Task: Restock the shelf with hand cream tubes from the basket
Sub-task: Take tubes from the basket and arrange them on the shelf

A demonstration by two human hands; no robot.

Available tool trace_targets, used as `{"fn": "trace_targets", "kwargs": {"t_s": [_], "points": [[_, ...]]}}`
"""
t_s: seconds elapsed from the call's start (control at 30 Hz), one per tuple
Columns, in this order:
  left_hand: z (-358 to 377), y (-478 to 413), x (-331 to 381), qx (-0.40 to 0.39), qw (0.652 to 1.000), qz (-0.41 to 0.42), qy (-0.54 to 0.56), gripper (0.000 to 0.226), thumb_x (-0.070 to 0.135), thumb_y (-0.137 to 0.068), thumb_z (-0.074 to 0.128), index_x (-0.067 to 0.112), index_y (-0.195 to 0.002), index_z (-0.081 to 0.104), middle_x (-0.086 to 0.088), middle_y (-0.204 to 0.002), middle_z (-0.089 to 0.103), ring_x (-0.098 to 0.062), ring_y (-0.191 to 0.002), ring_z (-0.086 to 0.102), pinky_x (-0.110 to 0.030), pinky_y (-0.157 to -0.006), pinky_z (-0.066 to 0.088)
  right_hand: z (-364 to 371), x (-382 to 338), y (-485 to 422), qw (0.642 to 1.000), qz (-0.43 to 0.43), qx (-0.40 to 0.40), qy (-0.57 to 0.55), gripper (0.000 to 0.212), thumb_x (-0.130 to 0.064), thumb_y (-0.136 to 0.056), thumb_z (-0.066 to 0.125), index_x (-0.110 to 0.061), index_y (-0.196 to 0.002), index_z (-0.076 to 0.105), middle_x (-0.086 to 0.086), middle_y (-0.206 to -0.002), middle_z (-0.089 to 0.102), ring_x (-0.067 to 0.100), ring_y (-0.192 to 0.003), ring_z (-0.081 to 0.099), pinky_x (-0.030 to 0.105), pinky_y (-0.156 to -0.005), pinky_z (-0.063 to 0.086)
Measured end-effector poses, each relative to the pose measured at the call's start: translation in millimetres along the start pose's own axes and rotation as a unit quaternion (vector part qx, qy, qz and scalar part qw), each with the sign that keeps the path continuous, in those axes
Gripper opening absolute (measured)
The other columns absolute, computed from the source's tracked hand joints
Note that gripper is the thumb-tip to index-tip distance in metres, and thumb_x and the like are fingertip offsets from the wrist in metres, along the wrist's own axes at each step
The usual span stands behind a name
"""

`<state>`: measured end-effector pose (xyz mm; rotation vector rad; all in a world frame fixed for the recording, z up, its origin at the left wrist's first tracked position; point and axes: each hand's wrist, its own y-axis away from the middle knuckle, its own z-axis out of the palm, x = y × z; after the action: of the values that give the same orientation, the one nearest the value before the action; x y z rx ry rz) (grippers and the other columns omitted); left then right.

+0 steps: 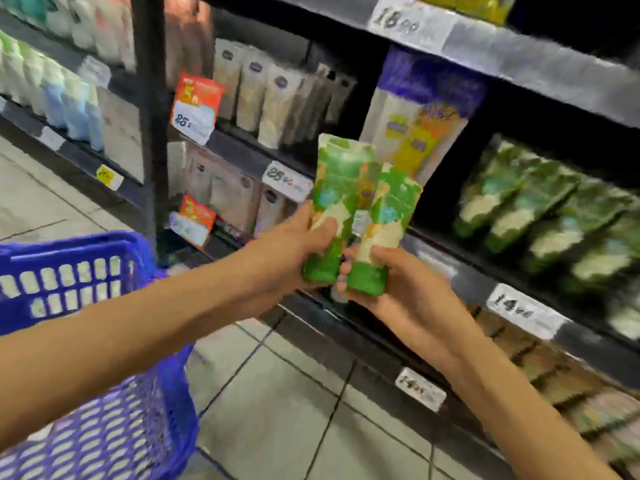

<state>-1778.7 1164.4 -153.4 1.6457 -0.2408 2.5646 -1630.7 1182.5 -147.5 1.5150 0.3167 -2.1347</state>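
Note:
Two green hand cream tubes stand cap-down in front of the shelf, side by side and touching. My left hand (294, 244) grips the left tube (337, 188) near its cap. My right hand (398, 285) grips the right tube (388, 216) from below. A row of matching green tubes (540, 209) lies on the dark shelf (460, 271) to the right. The blue basket (104, 341) hangs at the lower left under my left forearm; its contents are hidden.
White tubes (273, 95) and a purple-topped tube (415, 109) fill the shelf behind my hands. A black upright post (149, 109) divides the shelving. Price tags (512, 308) line the shelf edges. A grey tiled floor (294, 393) lies below, with boxed goods on the bottom shelf at right.

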Motion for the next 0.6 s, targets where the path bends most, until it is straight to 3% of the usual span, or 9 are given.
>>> {"fn": "trace_targets", "kwargs": {"t_s": [0.07, 0.2, 0.33, 0.4, 0.47, 0.53, 0.6], "points": [[31, -19, -3, -0.043, 0.999, 0.012, 0.014, 0.036, 0.021, -0.098, 0.034, 0.028, -0.133, 0.038, 0.006, -0.108, 0.060, -0.010, -0.089, 0.061, -0.029, -0.078, 0.053, -31, -20, 16, 0.997, -0.041, 0.058, -0.027, 0.049, -0.019, -0.075, 0.053, -0.003, -0.120, 0.047, 0.013, -0.087, 0.066, 0.022, -0.078, 0.065, 0.031, -0.070, 0.058], [69, -35, -15, -0.114, 0.993, -0.028, 0.027, 0.015, 0.018, -0.096, 0.038, 0.023, -0.105, 0.049, 0.006, -0.089, 0.059, -0.006, -0.079, 0.061, -0.030, -0.069, 0.056, -83, -39, 54, 0.985, -0.109, 0.137, -0.004, 0.032, -0.023, -0.080, 0.053, -0.015, -0.111, 0.052, 0.007, -0.083, 0.067, 0.017, -0.079, 0.067, 0.035, -0.076, 0.058], [80, -52, -15, -0.134, 0.990, -0.039, -0.014, 0.023, 0.008, -0.094, 0.043, 0.022, -0.111, 0.050, 0.002, -0.099, 0.059, -0.012, -0.093, 0.060, -0.030, -0.073, 0.057, -117, -61, 71, 0.950, -0.164, 0.248, 0.093, 0.020, -0.024, -0.079, 0.060, -0.016, -0.096, 0.056, 0.000, -0.084, 0.064, 0.010, -0.075, 0.065, 0.029, -0.075, 0.057], [77, -59, -16, -0.129, 0.991, -0.026, -0.028, 0.021, 0.008, -0.093, 0.044, 0.023, -0.106, 0.053, 0.000, -0.100, 0.062, -0.012, -0.094, 0.062, -0.026, -0.071, 0.058, -131, -71, 72, 0.919, -0.166, 0.309, 0.180, 0.017, -0.025, -0.085, 0.059, -0.022, -0.101, 0.055, -0.003, -0.103, 0.063, 0.008, -0.094, 0.063, 0.031, -0.086, 0.051], [71, -62, -16, -0.105, 0.990, 0.013, -0.094, 0.022, 0.008, -0.092, 0.047, 0.026, -0.101, 0.055, 0.004, -0.102, 0.064, -0.007, -0.095, 0.062, -0.019, -0.074, 0.056, -141, -74, 70, 0.880, -0.153, 0.347, 0.285, 0.033, -0.035, -0.087, 0.058, -0.026, -0.118, 0.051, -0.009, -0.124, 0.056, 0.008, -0.116, 0.053, 0.032, -0.097, 0.041], [65, -63, -15, -0.085, 0.987, 0.043, -0.131, 0.023, 0.008, -0.091, 0.049, 0.028, -0.099, 0.057, 0.011, -0.103, 0.066, 0.000, -0.094, 0.064, -0.014, -0.073, 0.054, -145, -73, 64, 0.846, -0.169, 0.360, 0.354, 0.038, -0.037, -0.086, 0.060, -0.024, -0.122, 0.052, -0.009, -0.124, 0.057, 0.004, -0.113, 0.054, 0.022, -0.092, 0.044], [58, -62, -16, -0.076, 0.986, 0.049, -0.141, 0.024, 0.009, -0.092, 0.048, 0.024, -0.108, 0.058, 0.010, -0.108, 0.065, 0.003, -0.096, 0.063, -0.012, -0.073, 0.053, -140, -70, 48, 0.838, -0.196, 0.348, 0.373, 0.021, -0.030, -0.085, 0.064, -0.027, -0.105, 0.058, -0.009, -0.106, 0.064, -0.002, -0.093, 0.061, 0.012, -0.073, 0.049]]}}
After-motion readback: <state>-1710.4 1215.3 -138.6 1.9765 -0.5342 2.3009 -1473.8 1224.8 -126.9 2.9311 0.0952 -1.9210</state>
